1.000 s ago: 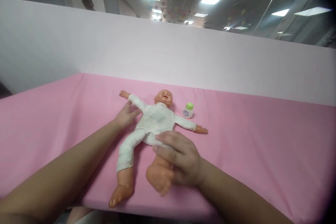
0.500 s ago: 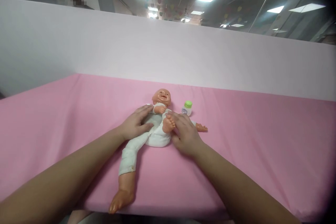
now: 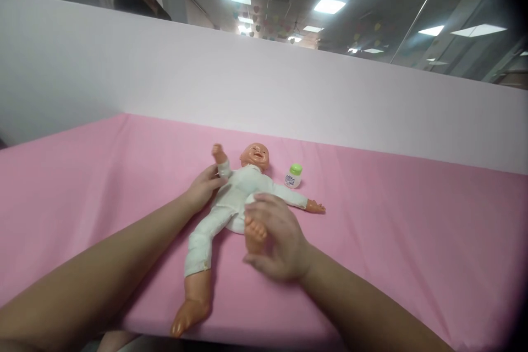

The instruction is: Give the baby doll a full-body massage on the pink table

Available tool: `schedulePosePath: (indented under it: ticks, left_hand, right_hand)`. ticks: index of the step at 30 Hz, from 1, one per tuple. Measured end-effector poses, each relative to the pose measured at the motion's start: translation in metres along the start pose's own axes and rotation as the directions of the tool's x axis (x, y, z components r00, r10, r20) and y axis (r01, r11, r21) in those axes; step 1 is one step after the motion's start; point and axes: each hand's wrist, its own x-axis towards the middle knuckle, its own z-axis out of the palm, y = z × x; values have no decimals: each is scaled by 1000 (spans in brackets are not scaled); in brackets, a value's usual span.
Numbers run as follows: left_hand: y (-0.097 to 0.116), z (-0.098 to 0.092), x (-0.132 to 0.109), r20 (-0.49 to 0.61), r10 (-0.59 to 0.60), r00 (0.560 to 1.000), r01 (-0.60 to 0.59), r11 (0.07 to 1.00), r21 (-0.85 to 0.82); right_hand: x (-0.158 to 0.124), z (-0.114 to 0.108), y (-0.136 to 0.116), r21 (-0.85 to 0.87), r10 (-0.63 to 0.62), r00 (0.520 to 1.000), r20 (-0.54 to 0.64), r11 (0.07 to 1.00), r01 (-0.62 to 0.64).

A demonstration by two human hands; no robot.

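Observation:
A baby doll (image 3: 243, 184) with a hard plastic head and a white cloth body lies on its back on the pink-covered table (image 3: 391, 242). My left hand (image 3: 203, 191) is at the doll's bent arm on the left, its thumb and fingers closed around the sleeve. That doll hand points up. My right hand (image 3: 284, 239) wraps round the lower part of the doll's bent leg, whose foot (image 3: 256, 234) faces me. The other leg (image 3: 198, 253) stretches straight toward the near edge. The doll's other arm (image 3: 291, 195) lies out to the right.
A small clear bottle (image 3: 292, 177) with a green cap stands to the right of the doll's head. Behind the table runs a white partition (image 3: 289, 88) with glass above it. A person (image 3: 142, 5) is beyond the glass at the upper left.
The doll's left-side arm has swung off its chest, out and up, with my left hand. My right hand has drawn the bent leg down toward me, uncovering the chest.

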Motion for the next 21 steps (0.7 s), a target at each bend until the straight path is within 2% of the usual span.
schedulePosePath:
  ticks: [3,5,8,10,13,15,16,18,19,21]
  left_hand:
    - [0,-10,8,-93,-180,979,136,925,-354]
    - [2,-19,13,-137,-293,946,191,847,-496]
    - [4,-26,16,-148,-370,917,213,769,-603]
    - [4,-25,15,-170,-359,918,196,782,-592]
    - [0,-15,9,-202,-209,957,107,900,-423]
    - [-2,-8,3,-200,-37,979,3,986,-169]
    - [-2,-4,1,-176,51,983,-52,999,-1]
    - [-1,4,-4,-33,188,982,-164,921,352]
    - [0,7,-7,71,217,974,-223,837,499]
    - [4,14,-12,251,216,943,-331,645,688]
  right_hand:
    - [-4,12,-18,177,-116,975,190,981,82]
    - [-13,23,-23,236,-166,923,347,968,85]
    - [-27,37,-20,224,-175,854,490,972,71]
    - [-30,42,-18,216,-171,847,503,974,68]
    - [-24,39,-19,250,-177,880,441,966,69]
    - [-17,31,-24,264,-158,930,333,962,69]
    - [-14,26,-26,248,-143,952,269,966,75]
    - [-10,16,-29,151,-119,981,155,984,96]
    - [-10,12,-28,77,-107,988,113,992,98]
    - [-10,6,-21,-77,-47,997,60,996,52]
